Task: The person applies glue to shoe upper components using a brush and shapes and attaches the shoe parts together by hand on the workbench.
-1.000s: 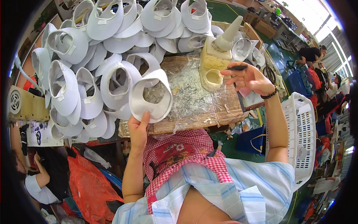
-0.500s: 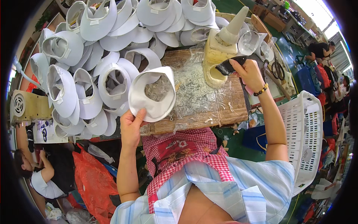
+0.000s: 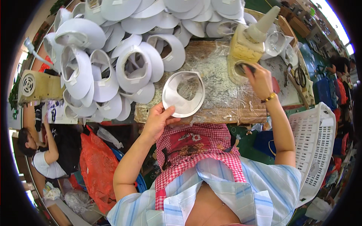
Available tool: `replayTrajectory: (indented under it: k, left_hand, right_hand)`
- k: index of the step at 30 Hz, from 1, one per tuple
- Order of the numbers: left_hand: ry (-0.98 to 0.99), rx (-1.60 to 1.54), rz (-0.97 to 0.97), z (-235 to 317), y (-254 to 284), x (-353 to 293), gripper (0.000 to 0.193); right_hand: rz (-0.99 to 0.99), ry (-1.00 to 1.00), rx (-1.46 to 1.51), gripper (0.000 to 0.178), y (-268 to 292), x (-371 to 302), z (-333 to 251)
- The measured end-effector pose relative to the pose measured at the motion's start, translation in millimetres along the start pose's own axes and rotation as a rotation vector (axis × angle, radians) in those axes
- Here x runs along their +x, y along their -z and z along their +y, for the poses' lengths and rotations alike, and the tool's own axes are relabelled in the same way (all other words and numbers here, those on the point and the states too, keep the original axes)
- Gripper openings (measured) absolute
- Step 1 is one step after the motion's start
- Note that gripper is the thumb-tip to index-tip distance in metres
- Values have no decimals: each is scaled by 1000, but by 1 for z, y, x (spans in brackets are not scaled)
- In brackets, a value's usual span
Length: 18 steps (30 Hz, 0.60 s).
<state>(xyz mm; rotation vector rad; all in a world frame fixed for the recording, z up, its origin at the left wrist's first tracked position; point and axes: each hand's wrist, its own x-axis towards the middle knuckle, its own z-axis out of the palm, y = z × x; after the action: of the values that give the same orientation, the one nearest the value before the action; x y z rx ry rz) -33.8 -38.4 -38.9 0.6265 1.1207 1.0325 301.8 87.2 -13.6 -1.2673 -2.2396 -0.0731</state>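
Right now, your left hand [image 3: 157, 120] is pinching a white sun visor [image 3: 181, 107] by its near-left edge, the thumb pressing on top. The visor is sitting just beyond that hand and slightly to its right, its ring opening upward, over the near part of the brown taped board [image 3: 247, 111]; whether it is touching the board, I cannot tell. Your right hand [image 3: 261, 82] is gripping a dark flat tool [image 3: 249, 67] at the mouth of a yellowish cup [image 3: 236, 78], well apart from the visor. That cup is standing against a yellow block-shaped container [image 3: 246, 46], which is bearing a pale cone [image 3: 266, 28]. A pile of white visors [image 3: 106, 92] is crowding the left side, while a white plastic basket [image 3: 299, 135] is standing to your right.
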Motion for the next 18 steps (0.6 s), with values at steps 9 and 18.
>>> replayTrajectory:
  k: [9,18]
  left_hand:
    - [122,82,-28,-1,15,3,27]
    - [125,73,4,-7,19,7,25]
  right_hand:
    - [-15,-745,1059,27,39,-20,-2]
    - [-131,-99,604,19,-60,26,-147]
